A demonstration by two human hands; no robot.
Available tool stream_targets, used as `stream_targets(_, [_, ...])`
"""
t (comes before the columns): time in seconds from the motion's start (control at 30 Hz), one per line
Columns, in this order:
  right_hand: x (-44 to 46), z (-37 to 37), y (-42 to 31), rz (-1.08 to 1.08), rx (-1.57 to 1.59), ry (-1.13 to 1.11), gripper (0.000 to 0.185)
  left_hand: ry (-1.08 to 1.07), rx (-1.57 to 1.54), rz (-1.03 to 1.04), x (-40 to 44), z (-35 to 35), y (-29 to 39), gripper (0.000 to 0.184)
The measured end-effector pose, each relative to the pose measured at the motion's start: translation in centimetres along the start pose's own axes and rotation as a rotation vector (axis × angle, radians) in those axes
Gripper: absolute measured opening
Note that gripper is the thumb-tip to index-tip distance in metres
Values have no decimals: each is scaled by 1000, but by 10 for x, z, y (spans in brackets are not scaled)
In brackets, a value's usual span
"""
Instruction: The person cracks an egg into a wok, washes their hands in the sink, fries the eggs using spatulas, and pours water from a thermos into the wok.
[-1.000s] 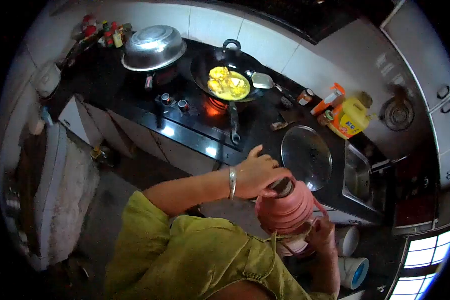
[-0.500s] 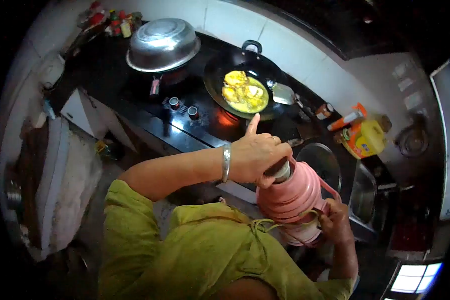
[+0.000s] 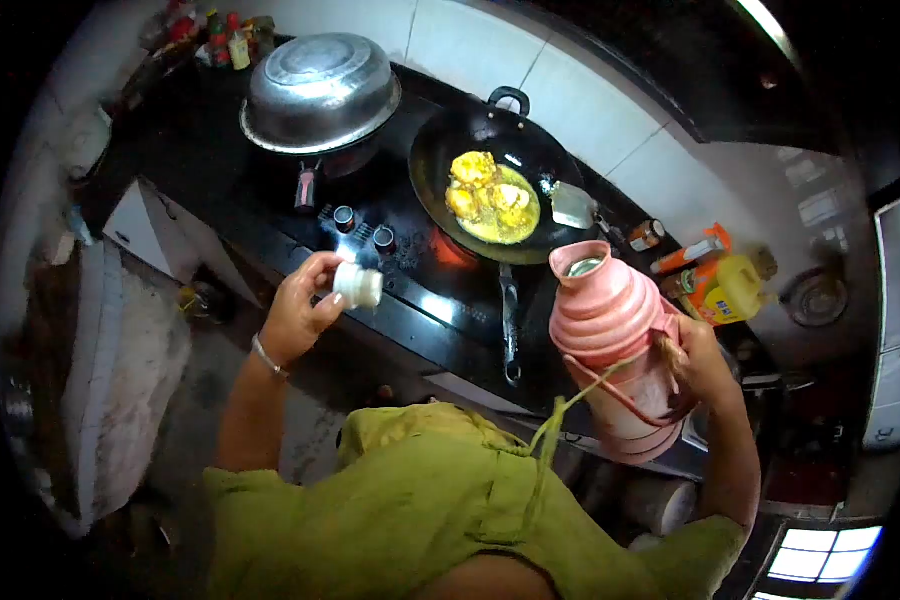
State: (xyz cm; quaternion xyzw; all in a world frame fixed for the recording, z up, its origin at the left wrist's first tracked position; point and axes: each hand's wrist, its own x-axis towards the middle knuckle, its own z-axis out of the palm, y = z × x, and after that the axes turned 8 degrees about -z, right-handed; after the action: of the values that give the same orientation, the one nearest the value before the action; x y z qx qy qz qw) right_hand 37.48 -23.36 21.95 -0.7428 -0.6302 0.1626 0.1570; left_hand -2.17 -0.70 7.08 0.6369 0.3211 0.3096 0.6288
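Observation:
Between the fingers and thumb of my left hand (image 3: 305,305) is a whitish stopper (image 3: 358,285), held in the air in front of the stove. My right hand (image 3: 698,360) grips the handle of a pink thermos flask (image 3: 615,320). The flask tilts slightly toward the stove, its mouth uncovered and facing up. Beyond it, a black wok (image 3: 440,150) sits on the burner, which glows red beneath. Yellow fried eggs (image 3: 475,170) lie in yellowish liquid in the wok. A metal spatula (image 3: 573,206) rests on the wok's right side.
A pan under an upturned metal basin (image 3: 320,90) stands on the left burner. Two stove knobs (image 3: 384,238) are at the front. An oil jug (image 3: 727,288), an orange bottle (image 3: 692,250) and a small jar (image 3: 647,235) stand right of the wok. Bottles (image 3: 232,40) fill the back left corner.
My left hand has pulled the stopper out of the thermos flask and moved left with it. My right hand has raised the flask, bringing its mouth nearer the wok. The wok's handle now shows.

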Motion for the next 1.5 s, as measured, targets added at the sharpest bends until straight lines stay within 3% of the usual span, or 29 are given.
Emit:
stream_targets(0.17, [37, -1, 3, 9, -48, -33, 20, 21, -183, -115, -18, -30, -39, 32])
stream_targets(0.27, [52, 0, 3, 117, -113, -121, 35, 14, -205, -107, -19, -40, -51, 31])
stream_targets(0.57, [90, 5, -10, 133, -200, -208, 43, -6, -219, -128, -17, -60, -64, 30])
stream_targets(0.63, [97, 3, -19, 272, -208, -301, 46, 3, -203, -142, -18, -64, -65, 30])
stream_targets(0.73, [104, 2, -22, 302, -220, -364, 36, 31, -228, -140, -21, -71, -68, 30])
stream_targets(1.07, [114, 2, -16, 281, -321, -410, 38, 121, -199, -92, -27, -91, -69, 29])
stream_targets(1.33, [122, 1, -37, 423, -273, -459, 33, 134, -170, -93, -30, -91, -70, 31])
stream_targets(1.5, [124, 5, -21, 345, -268, -436, 25, 146, -167, -61, -36, -90, -72, 32])
